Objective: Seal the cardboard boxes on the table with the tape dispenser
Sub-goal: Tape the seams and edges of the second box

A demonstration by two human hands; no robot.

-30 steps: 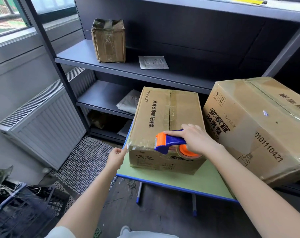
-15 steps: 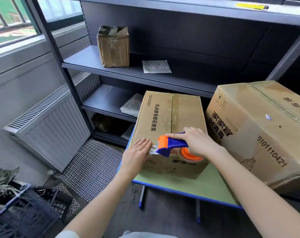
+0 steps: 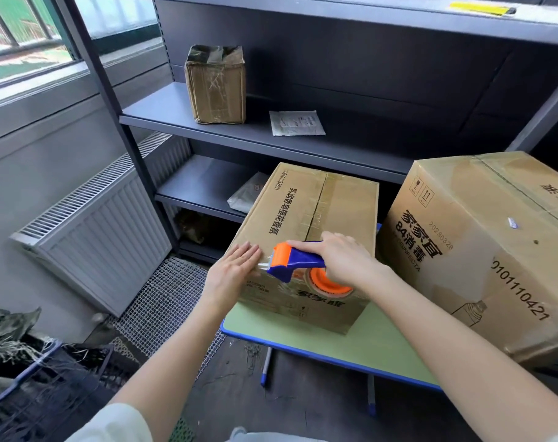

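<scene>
- The small box [image 3: 319,218] sat on the green counter [image 3: 383,346] with its flaps down, and I took it as my landmark for everything else.
- The right grip [image 3: 341,263] was clamped round the handle of the tape dispenser [image 3: 295,264]. The dispenser lay against the small box's near top edge, its orange mouth pointing toward that box's left corner.
- The left grip [image 3: 236,272] was spread flat, fingers straight, pressing on the small box's near-left corner just beside the dispenser's mouth. It held nothing.
- A short stretch of clear tape [image 3: 262,266] showed between the mouth and the left fingertips. I read this as a strip being laid along the small box's near edge, with the flat hand pinning the loose end.
- The centre seam [image 3: 316,212] on top of the small box looked glossy and was likely taped already, though I couldn't be sure from this angle.
- To do this step well, I reckoned the left palm had to press firmly so the small box didn't skid on the counter. The dispenser had to ride low against the cardboard so the tape went down without bubbles, pulled in one steady line away from the pinned end.
- For the cut, I'd have tipped the toothed end into the tape and twisted sharply, then rubbed the tail down with the flat hand.
- The big box [image 3: 481,250] stood just right of the small box, close to the right forearm. I judged an elbow bump the main risk to a straight run.
</scene>
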